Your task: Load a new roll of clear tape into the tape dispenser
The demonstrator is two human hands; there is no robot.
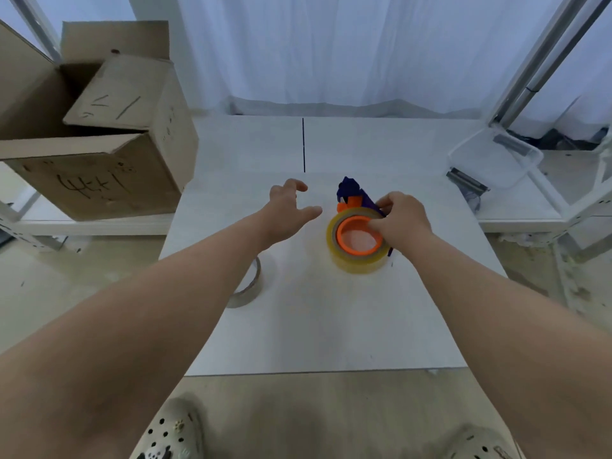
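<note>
A blue plastic tape dispenser with an orange hub [356,202] lies on its side on the white tabletop [314,326], a little right of centre. Its long axis runs from about 11 o'clock to 5 o'clock, with the dark blue head end pointing away toward 11 o'clock. A yellowish roll of clear tape [357,261] sits around the round orange hub, its opening facing upward.

The right hand [402,223] rests on the roll at its 2 o'clock side, thumb on the orange rim and fingers curled over the blue body behind; the grip is partly closed on the dispenser. The left hand [288,210] hovers at 9 o'clock from the roll, fingers spread, holding nothing.

A near-empty pale tape ring [253,286] stands on the table at 8 o'clock from the roll, partly hidden by the left forearm. A brown cardboard box [99,137] sits at far left.
</note>
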